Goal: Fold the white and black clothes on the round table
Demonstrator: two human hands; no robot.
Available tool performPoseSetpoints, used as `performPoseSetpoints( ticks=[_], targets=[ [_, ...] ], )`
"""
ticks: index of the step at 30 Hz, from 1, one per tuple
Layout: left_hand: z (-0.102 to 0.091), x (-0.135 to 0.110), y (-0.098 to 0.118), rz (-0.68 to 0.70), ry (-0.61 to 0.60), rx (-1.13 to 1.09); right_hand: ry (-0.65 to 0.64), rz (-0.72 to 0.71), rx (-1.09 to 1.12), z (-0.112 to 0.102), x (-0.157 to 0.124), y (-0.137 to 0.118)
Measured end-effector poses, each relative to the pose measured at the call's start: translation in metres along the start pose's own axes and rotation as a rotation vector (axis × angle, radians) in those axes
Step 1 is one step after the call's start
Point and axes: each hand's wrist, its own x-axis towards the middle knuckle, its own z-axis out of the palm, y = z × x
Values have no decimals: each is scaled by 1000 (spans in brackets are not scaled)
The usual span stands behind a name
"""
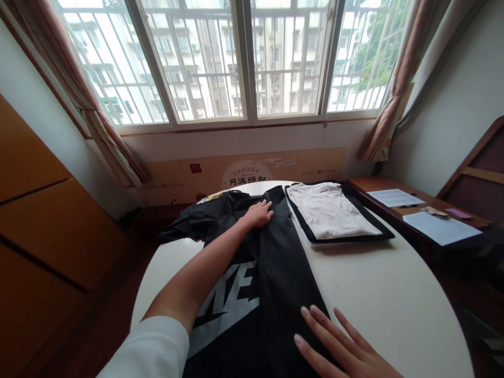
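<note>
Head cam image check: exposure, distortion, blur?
Head view: backlit, the wide light-framed window washed pale behind its bars; head view: the black short-sleeved garment with grey lettering sinks dark, few creases readable; head view: apparent wide-angle stretch, the orange-brown wooden cabinet slanting at left; head view: bare left hand and bare right hand fairly sharp, no strong motion blur.

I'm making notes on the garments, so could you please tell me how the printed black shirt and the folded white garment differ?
The black shirt bears large grey lettering; the white garment shows none. The shirt stretches along the table, while the white garment forms a compact stack top. The left hand rests on the shirt; neither touches the white garment.

Both are cloth.
</note>
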Motion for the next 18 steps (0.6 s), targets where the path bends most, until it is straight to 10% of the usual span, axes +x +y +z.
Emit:
performPoseSetpoints(
  ticks=[6,14,18],
  targets=[
    [7,36,-17,-252,-20,-104,35,-2,-88,9,4,-7],
    [-14,19,-68,-300,166,208,69,14,-71,-1,9,-6],
    [-36,17,-93,-352,72,112,84,-13,-126,-7,13,-4]
  ],
)
